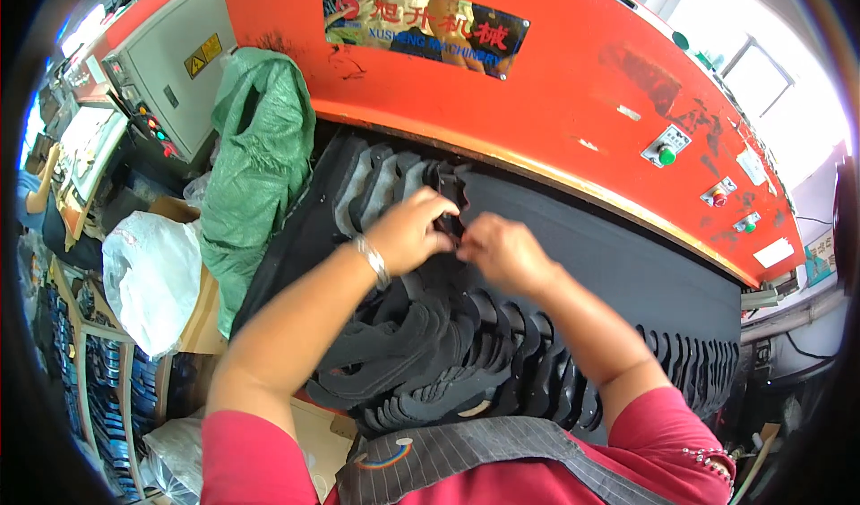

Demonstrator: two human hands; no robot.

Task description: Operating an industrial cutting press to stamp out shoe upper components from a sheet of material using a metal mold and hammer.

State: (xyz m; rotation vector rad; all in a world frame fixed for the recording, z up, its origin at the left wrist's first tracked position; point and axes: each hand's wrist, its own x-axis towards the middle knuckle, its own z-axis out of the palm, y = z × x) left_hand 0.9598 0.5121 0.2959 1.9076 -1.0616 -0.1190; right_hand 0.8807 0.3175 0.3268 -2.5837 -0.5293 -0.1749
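Both my hands meet over the dark work surface [582, 214] in front of an orange machine. Between them is a dark, curved, thin-walled piece [451, 187] with reddish-brown edges; its exact kind does not show. My left hand [408, 234] grips its near part with thumb and fingers. My right hand [509, 252], slightly blurred, is closed in a pinch at its right side, and the fingertips partly cover the piece. Grey-black curved cut pieces [363, 187] lie in a row just left of it. Under my forearms, a heap of black cut sheet scrap [385, 353] is bunched up.
The orange machine body [573, 84] with push buttons [666, 154] spans the far side. Wavy black strips [690, 362] line the near right edge. At left are a green woven sack [255, 165], a white plastic bag [152, 277], a grey control cabinet [175, 75] and shelves [107, 389].
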